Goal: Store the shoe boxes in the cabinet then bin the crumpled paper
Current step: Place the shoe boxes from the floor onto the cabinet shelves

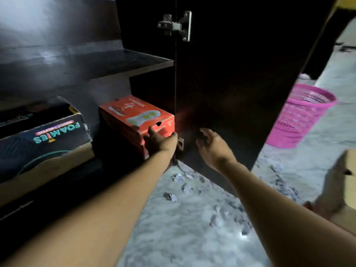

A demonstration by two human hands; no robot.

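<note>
Low at the cabinet's (146, 60) bottom shelf, the left hand (159, 140) lies against the near end of the red box (134, 117), thumb up on the end face and fingers round the right corner; it looks more like a push or a light hold than a firm grip, though I cannot tell which for certain. The right hand (213, 145) is free, fingers loosely curled and spread, holding nothing, hanging just in front of the open door (240, 83) and near the box without touching it. My reading is that the storing step is in hand: the red box sits on the shelf but its near end is at the shelf's front edge, so the next move probably calls for a straight shove inward, keeping the box clear of the door's lower hinge (180, 143) just beside the left hand. To the left on the same shelf stands a dark box (44, 137), apart from the red one. Another box (344, 185), tan and blurred, shows at the right edge, on the floor as far as I can tell. Crumpled paper (177, 178) is scattered on the floor (183, 228) under and between the arms, with the pink bin (300, 116) beyond the door, well apart from both hands; that step is not yet begun.
</note>
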